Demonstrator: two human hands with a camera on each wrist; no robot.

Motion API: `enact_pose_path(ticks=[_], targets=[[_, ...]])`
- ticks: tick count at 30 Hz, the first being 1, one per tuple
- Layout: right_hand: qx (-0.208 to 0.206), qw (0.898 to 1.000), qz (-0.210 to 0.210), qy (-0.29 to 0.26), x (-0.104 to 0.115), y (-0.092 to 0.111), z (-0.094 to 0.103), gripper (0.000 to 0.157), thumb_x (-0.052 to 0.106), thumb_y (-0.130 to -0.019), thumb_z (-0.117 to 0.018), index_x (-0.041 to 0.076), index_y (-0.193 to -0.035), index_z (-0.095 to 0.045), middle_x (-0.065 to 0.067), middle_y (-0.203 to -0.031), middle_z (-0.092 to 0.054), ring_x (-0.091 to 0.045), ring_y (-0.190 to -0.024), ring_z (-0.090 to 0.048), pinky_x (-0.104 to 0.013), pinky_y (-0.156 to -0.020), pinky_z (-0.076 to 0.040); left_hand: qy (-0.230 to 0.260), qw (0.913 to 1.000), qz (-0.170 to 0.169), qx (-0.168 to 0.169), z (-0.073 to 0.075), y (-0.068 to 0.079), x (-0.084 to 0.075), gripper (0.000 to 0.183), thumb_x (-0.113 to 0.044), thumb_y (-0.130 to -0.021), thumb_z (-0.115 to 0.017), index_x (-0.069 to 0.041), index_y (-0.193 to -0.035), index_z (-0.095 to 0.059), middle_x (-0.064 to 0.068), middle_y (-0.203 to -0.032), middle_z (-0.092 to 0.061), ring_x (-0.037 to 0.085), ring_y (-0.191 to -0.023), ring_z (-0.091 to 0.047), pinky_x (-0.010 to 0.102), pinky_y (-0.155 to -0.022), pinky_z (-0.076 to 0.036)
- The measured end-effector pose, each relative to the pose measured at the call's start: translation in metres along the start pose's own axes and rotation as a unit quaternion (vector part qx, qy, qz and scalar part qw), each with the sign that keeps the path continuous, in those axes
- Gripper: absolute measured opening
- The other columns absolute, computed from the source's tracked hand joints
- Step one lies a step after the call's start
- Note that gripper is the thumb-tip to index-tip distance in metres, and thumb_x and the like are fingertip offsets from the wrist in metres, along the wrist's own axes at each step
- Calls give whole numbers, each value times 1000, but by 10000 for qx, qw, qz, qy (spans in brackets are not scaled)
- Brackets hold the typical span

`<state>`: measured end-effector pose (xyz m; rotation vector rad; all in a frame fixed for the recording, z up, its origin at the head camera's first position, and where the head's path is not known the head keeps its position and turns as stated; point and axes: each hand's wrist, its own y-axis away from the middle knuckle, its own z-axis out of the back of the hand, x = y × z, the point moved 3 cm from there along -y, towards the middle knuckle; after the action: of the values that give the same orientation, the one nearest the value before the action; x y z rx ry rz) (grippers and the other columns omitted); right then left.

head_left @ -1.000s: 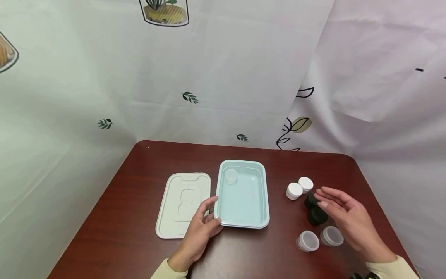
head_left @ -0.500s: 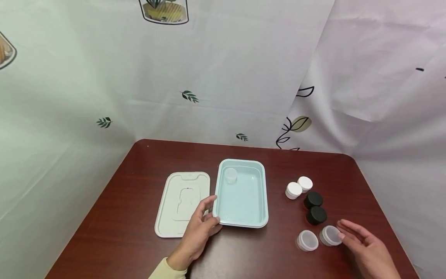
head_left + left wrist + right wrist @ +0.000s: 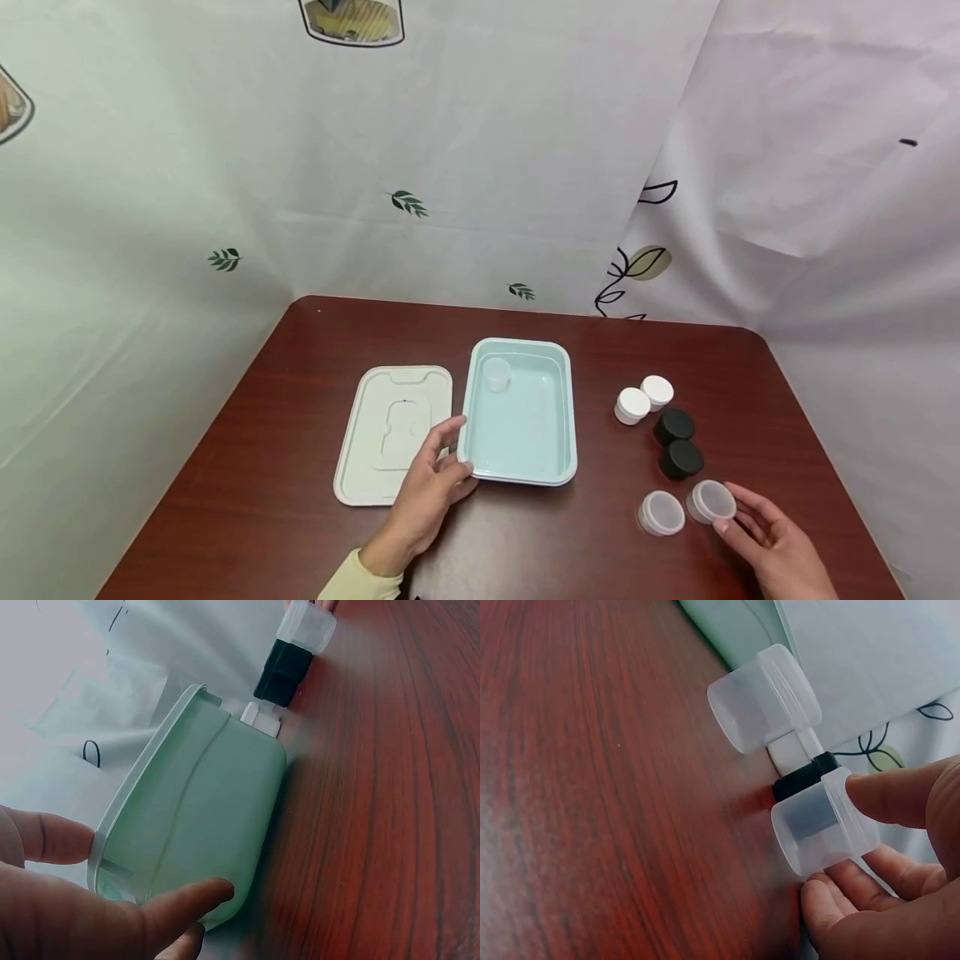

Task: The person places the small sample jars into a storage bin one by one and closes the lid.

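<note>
My left hand [image 3: 423, 510] holds the near left corner of a light blue plastic bin [image 3: 521, 433], thumb on the near side and a finger at the left rim. In the left wrist view, the fingers touch the bin's rim and outer wall [image 3: 217, 802]. One small translucent jar [image 3: 497, 374] stands inside, at the far left. At the table's right, my right hand [image 3: 786, 546] grips a lidded clear jar [image 3: 711, 502] between thumb and fingers; the right wrist view shows the thumb at its lid [image 3: 847, 814]. A matching clear jar [image 3: 662, 512] stands just left of it.
Two black jars [image 3: 681, 459] stand beyond the clear ones, and two white-capped jars [image 3: 633, 405] behind those. Left of the bin lies a flat whitish lid [image 3: 358, 446]. A patterned white cloth [image 3: 480, 167] hangs behind the dark red table [image 3: 247, 467].
My right hand has moved from over the black jars toward me, to the right-hand clear jar, and its fingers have closed around it. The left hand keeps its place at the bin.
</note>
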<state>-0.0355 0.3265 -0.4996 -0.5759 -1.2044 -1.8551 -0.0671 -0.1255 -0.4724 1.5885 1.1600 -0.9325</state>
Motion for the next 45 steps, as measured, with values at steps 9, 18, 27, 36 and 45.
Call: enact_pose_path(ticks=[9, 18, 27, 36, 45], targets=[[-396, 9984, 109, -395, 0, 1, 6, 87, 28, -96, -79, 6, -165, -30, 25, -119, -59, 21, -95, -55, -12, -82, -54, 50, 10000, 29, -6, 1, 1, 0, 72, 3, -92, -56, -12, -160, -35, 22, -159, -31, 28, -131, -57, 44, -98, -54], [-213, 9873, 1201, -1015, 26, 9, 26, 65, 26, -101, -73, 18, -157, -40, 37, -110, -56, 21, -99, -58, -11, -80, -55, 84, 10000, 12, -13, 2, 2, -1, 72, 3, -92, -56, -13, -160, -36, 21, -159, -31, 29, -132, -57, 45, -99, -53], [389, 9540, 2619, -1408, 80, 7, 14, 50, 6, -104, -65, 13, -151, -52, 23, -128, -65, 10, -112, -64, -10, -87, -53, 114, 9999, 18, 5, 3, 1, -2, 72, 3, -92, -55, -10, -160, -35, 23, -158, -32, 29, -131, -58, 43, -98, -53], [723, 9448, 3161, -461, 141, 2, -24, 54, 16, -104, -67, 2, -153, -48, 19, -128, -67, 6, -113, -67, -11, -90, -52, 96, 10000, 9, -11, 2, 1, -4, 71, 5, -92, -54, -9, -159, -35, 24, -155, -34, 28, -128, -60, 43, -96, -54], [1387, 9287, 3432, -215, 182, -15, -75, 53, 16, -101, -72, 5, -149, -52, -15, -139, -66, -5, -118, -69, -19, -93, -56, 148, 9999, -17, -29, 2, 3, -4, 70, 5, -92, -54, -9, -158, -36, 22, -153, -36, 24, -125, -61, 43, -96, -54]])
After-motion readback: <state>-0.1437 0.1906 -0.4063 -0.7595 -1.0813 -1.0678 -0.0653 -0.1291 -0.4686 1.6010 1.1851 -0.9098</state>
